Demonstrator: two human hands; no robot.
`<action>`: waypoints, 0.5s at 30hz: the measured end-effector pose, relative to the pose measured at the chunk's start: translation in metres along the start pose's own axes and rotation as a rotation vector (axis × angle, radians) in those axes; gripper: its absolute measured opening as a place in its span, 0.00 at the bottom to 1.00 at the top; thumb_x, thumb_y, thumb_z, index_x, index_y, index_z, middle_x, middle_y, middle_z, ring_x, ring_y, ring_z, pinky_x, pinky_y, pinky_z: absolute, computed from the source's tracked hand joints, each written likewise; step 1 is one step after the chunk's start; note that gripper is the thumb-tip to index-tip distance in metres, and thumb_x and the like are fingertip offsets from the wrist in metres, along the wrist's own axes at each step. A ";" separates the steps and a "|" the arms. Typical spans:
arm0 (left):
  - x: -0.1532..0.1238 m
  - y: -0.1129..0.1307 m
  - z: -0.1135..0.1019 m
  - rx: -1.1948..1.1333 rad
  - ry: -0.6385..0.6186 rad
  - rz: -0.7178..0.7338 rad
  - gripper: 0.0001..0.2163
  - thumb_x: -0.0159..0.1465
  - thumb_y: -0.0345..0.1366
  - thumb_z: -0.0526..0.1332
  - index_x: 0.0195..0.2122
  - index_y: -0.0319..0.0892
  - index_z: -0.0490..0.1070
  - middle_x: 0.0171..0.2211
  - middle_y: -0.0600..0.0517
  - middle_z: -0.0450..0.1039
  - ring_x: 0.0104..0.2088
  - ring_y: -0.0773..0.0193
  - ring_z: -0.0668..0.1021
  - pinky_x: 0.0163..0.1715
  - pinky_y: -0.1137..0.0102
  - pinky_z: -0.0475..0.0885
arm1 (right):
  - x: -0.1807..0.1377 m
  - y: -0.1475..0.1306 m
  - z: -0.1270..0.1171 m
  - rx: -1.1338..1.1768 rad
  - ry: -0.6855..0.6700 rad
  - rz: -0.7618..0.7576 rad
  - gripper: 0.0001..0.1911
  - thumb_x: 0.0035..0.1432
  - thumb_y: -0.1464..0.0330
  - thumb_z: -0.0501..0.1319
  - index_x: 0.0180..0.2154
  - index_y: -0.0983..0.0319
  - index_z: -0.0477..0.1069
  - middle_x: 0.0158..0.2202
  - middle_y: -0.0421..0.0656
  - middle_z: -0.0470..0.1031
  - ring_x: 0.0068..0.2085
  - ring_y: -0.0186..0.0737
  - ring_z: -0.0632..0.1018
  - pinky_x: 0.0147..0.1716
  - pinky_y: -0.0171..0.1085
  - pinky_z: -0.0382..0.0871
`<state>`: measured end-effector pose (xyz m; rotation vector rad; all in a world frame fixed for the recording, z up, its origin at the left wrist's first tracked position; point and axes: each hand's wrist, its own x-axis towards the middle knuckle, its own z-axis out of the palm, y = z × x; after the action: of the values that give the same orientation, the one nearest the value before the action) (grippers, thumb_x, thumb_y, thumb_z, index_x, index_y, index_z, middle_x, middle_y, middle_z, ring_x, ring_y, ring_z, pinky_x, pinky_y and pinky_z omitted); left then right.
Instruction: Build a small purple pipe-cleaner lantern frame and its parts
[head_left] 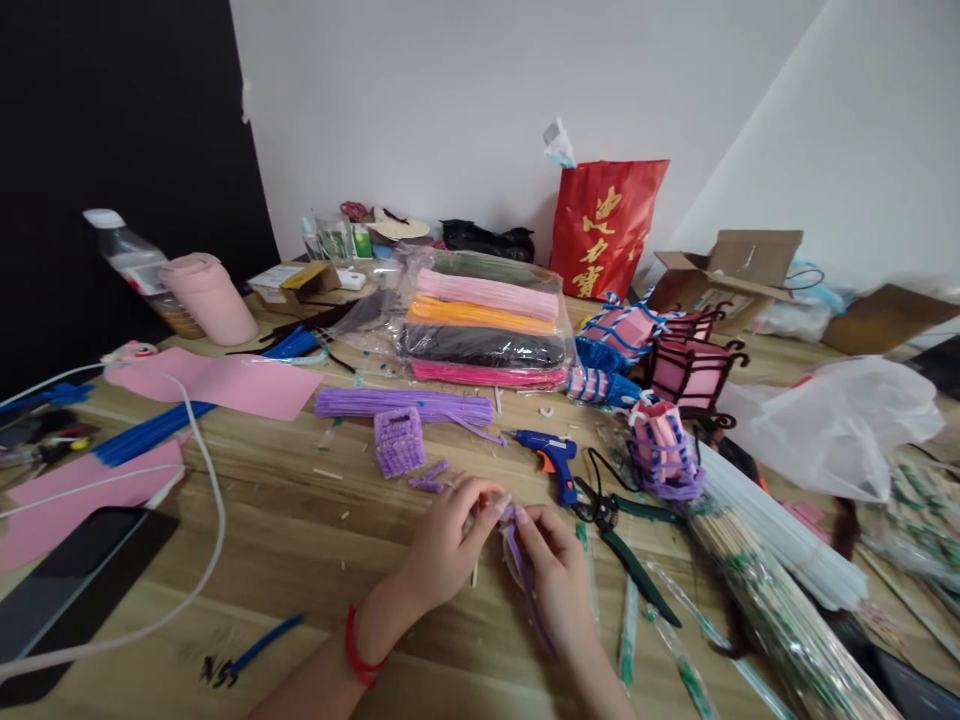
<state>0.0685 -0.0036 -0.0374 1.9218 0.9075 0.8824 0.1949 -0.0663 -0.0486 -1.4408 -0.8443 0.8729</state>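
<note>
My left hand (454, 535), with a red cord at the wrist, is pinched closed at the upper end of a purple pipe cleaner (523, 572). My right hand (556, 565) is also closed on that pipe cleaner, whose tail hangs down along the palm. The fingertips of both hands nearly meet and partly hide the work. Just beyond them stands a small woven purple pipe cleaner box (399, 442), with short twisted purple pieces (430, 477) in front. Behind it lies a bundle of purple pipe cleaners (405, 406).
A blue glue gun (551, 460) and green-handled pruners (630, 550) lie right of my hands. Pink lanterns (690, 375) and bundled sticks (780, 600) are farther right. Bagged pipe cleaners (484, 345) lie behind. A phone (67, 570) and white cable (217, 500) occupy the left.
</note>
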 end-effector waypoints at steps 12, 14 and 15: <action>0.000 -0.002 0.024 -0.623 0.059 -0.395 0.12 0.58 0.46 0.59 0.32 0.42 0.66 0.27 0.55 0.67 0.30 0.65 0.71 0.31 0.72 0.66 | -0.006 -0.004 0.006 0.067 -0.162 0.046 0.16 0.58 0.55 0.55 0.29 0.61 0.67 0.25 0.38 0.68 0.27 0.35 0.67 0.27 0.32 0.62; 0.001 -0.001 0.025 -0.733 0.083 -0.490 0.14 0.54 0.47 0.62 0.34 0.41 0.68 0.28 0.54 0.69 0.30 0.65 0.72 0.30 0.72 0.67 | -0.005 -0.003 0.006 0.031 -0.160 0.014 0.15 0.58 0.56 0.55 0.28 0.61 0.67 0.24 0.38 0.67 0.27 0.35 0.67 0.27 0.32 0.61; 0.001 -0.001 0.025 -0.764 0.093 -0.521 0.15 0.53 0.46 0.64 0.33 0.40 0.69 0.29 0.53 0.69 0.30 0.65 0.72 0.30 0.72 0.67 | -0.005 -0.002 0.006 0.010 -0.143 -0.016 0.15 0.59 0.57 0.55 0.28 0.61 0.67 0.24 0.38 0.66 0.27 0.35 0.67 0.28 0.32 0.61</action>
<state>0.0892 -0.0111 -0.0486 0.9404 0.8911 0.8353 0.1877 -0.0682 -0.0464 -1.3731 -0.9551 0.9756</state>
